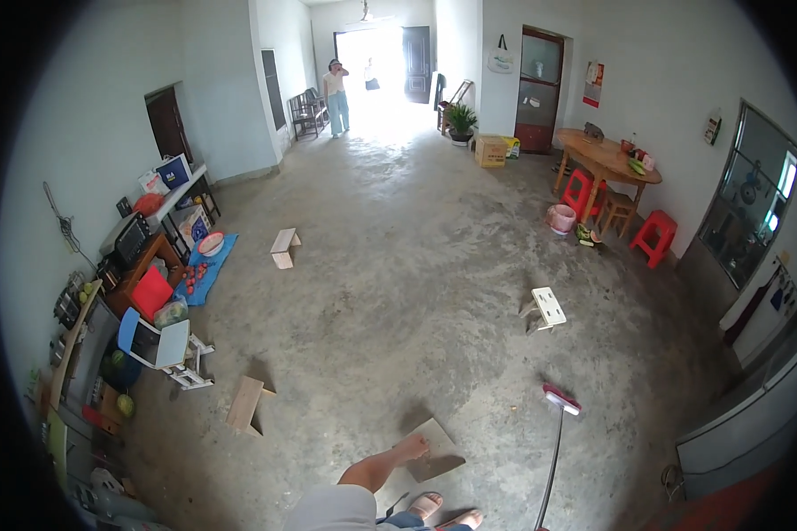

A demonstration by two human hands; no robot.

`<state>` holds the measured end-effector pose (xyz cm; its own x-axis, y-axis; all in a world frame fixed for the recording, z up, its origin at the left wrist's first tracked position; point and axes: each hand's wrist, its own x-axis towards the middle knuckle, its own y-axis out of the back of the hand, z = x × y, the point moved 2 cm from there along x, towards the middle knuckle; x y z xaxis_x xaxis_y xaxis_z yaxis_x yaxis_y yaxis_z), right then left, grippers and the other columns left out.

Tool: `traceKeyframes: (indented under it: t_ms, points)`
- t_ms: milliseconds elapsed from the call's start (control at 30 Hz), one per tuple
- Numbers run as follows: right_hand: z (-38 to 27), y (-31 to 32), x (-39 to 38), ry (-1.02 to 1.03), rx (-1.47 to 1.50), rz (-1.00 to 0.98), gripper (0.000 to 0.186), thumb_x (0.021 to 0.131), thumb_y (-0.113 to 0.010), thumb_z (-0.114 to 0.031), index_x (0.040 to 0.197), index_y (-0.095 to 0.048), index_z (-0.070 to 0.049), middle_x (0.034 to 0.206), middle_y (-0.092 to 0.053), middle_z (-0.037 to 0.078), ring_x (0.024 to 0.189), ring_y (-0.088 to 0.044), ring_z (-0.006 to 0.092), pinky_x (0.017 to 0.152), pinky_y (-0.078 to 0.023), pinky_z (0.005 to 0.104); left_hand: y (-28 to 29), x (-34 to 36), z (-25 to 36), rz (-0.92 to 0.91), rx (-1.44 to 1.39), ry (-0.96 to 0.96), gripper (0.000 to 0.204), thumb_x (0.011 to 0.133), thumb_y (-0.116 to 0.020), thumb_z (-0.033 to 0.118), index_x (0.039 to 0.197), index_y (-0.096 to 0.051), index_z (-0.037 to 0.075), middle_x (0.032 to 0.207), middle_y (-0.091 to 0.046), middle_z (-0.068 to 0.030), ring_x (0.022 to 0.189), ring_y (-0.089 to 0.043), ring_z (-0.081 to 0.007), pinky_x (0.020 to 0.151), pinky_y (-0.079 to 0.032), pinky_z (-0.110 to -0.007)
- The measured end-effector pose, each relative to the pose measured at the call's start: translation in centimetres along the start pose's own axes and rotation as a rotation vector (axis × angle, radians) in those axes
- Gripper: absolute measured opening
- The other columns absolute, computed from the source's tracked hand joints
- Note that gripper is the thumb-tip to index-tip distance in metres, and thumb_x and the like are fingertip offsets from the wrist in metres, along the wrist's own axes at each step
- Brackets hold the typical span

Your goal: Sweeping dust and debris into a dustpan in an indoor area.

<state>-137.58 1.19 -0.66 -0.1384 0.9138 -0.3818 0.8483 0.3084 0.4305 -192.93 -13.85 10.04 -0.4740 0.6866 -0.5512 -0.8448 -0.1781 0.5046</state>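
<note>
Showing at the lower centre of the frame, a low wooden stool (444, 442) has the person's left grip (412, 448) at its left edge. The hand overlaps the wood there, but whether its fingers are closed on the board or only laid against it cannot be told. The right hand is out of the frame, so the state of its grip cannot be told either.

Just below the stool, at the bottom edge, are the person's sandalled feet (427, 504). To the right, a broom (561, 400) with a maroon-and-white head lies toward the lower right, its dark handle running down to the bottom edge.

Farther out on the grey floor (381, 301), a second wooden stool (247, 404) is at the lower left, a white slotted stool (548, 306) right of centre, and a pale stool (284, 247) left of centre. A blue-and-white chair (174, 343) is near the left side. At the upper right, red plastic stools (655, 235) are beside and under a wooden desk (597, 157). Another person (336, 97) stands near the bright doorway at the top.
</note>
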Motion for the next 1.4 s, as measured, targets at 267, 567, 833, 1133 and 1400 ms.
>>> traceKeyframes:
  t_ms: [267, 567, 833, 1133, 1400]
  points:
    - [0.9, 6.1, 7.9, -0.088, -0.189, -0.103, 0.023, 0.091, -0.044, -0.025, 0.090, -0.054, -0.005, 0.055, -0.048, 0.004, 0.043, -0.044, 0.0151, 0.039, -0.040, 0.0276, -9.2, 10.3, 4.5, 0.062, 1.185, -0.817, 0.025, 0.070, -0.061, 0.025, 0.078, -0.066, 0.002, 0.073, -0.064, -0.0165, 0.068, -0.063, -0.0296, 0.059, -0.049, -0.041]
    - [-7.3, 11.6, 6.4, -0.011, -0.429, -0.301, 0.017, 0.091, -0.049, -0.021, 0.086, -0.054, -0.005, 0.059, -0.053, 0.008, 0.048, -0.052, 0.0185, 0.042, -0.043, 0.0318, -15.4, 15.5, 8.5, 0.046, 0.494, -0.388, 0.028, 0.075, -0.049, 0.021, 0.071, -0.066, -0.001, 0.072, -0.062, -0.0224, 0.070, -0.063, -0.0368, 0.064, -0.049, -0.049]
    - [-22.5, 10.7, -0.8, -0.233, -0.452, -0.306, 0.018, 0.091, -0.039, -0.012, 0.077, -0.042, -0.001, 0.059, -0.048, 0.017, 0.051, -0.052, 0.0319, 0.044, -0.041, 0.0411, -16.3, 16.3, 12.0, -0.057, 0.320, -0.040, 0.032, 0.081, -0.054, 0.025, 0.086, -0.063, -0.006, 0.090, -0.061, -0.0283, 0.089, -0.060, -0.0412, 0.075, -0.049, -0.046]
    - [-26.2, 14.9, -12.9, -0.520, -0.199, -0.668, 0.020, 0.091, -0.048, -0.019, 0.090, -0.057, -0.001, 0.064, -0.054, 0.004, 0.060, -0.050, 0.0097, 0.053, -0.041, 0.0307, -13.7, 14.7, 14.4, -0.187, 0.270, 0.036, 0.034, 0.080, -0.050, 0.020, 0.103, -0.059, -0.004, 0.109, -0.057, -0.0257, 0.103, -0.056, -0.0369, 0.087, -0.045, -0.043]
    - [-35.0, 15.0, -21.3, -0.745, -0.141, -0.337, 0.030, 0.091, -0.050, -0.018, 0.113, -0.054, 0.003, 0.069, -0.054, 0.003, 0.057, -0.050, 0.0076, 0.049, -0.041, 0.0215, -13.4, 11.3, 6.4, 0.006, 0.185, -0.142, 0.035, 0.075, -0.063, 0.031, 0.080, -0.062, -0.004, 0.083, -0.061, -0.0240, 0.082, -0.060, -0.0376, 0.071, -0.047, -0.043]
